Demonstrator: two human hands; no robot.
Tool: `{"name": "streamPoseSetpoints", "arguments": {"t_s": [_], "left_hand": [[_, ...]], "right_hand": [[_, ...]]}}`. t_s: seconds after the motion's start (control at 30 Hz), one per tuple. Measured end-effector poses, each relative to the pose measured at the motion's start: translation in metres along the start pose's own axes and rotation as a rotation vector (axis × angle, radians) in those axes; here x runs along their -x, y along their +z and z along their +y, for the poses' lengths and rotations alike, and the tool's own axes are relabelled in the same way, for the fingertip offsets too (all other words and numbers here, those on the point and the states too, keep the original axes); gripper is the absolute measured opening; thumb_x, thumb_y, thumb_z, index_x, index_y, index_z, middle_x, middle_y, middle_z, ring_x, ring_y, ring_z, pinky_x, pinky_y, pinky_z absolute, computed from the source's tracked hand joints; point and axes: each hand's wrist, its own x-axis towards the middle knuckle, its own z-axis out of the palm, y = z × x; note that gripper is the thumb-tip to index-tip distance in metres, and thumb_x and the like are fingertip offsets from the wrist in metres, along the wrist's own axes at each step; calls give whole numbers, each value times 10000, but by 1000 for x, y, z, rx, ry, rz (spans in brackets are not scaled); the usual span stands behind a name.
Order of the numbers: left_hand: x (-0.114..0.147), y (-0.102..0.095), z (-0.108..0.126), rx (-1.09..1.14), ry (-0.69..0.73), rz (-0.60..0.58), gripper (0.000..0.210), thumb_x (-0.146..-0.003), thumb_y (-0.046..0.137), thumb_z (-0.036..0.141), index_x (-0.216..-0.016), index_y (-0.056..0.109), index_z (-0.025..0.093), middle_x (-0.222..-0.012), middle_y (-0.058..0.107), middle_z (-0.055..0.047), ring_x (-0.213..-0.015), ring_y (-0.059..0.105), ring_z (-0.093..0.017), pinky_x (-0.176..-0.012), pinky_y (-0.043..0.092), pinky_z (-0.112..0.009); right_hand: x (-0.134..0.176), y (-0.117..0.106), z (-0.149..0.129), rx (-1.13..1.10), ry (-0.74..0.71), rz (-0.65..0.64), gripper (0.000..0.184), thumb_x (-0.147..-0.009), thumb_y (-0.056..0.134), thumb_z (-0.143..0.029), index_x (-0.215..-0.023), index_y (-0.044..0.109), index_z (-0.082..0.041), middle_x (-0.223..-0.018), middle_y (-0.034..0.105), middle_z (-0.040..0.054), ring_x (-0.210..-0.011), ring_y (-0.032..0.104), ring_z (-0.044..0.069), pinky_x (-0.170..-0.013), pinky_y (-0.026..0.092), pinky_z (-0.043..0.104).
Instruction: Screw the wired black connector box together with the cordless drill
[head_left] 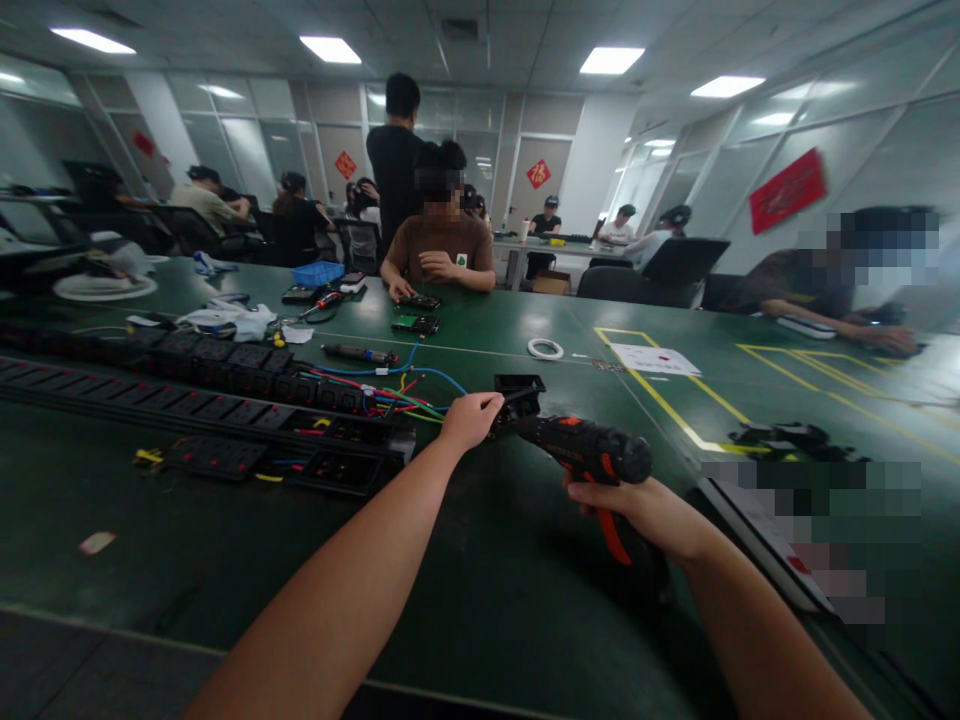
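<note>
My right hand (630,510) is wrapped round the grip of a black and orange cordless drill (585,447), which points left. Beside the drill's tip, my left hand (471,420) is closed at the near edge of a small black plastic housing (519,385). Its fingers are pinched, and whatever is between them is too small to make out. Coloured wires (409,400) run from the left toward this housing and pass behind my left hand. They come from a long black power strip (225,410) with rows of sockets on the green table.
Across the table (247,560) a person in a brown shirt handles circuit boards (416,323). A roll of white tape (545,348), a paper sheet (655,359) and black parts (799,440) lie to the right. A screwdriver-like tool (358,354) lies behind the wires.
</note>
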Motion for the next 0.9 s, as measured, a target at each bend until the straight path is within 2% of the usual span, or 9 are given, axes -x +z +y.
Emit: {"name": "streamPoseSetpoints", "arguments": {"t_s": [0.9], "left_hand": [[0,1,0,-9,15,1,372,-988,474,418,-1157,763,257,-1225,734,-38,-1158,662,-240,-1008,477,-313]], "right_hand": [[0,0,-4,27,-14,5,317,-747,751,-484,-821,666,-187,-694,634,3,-673,584,188,-648,452,315]]}}
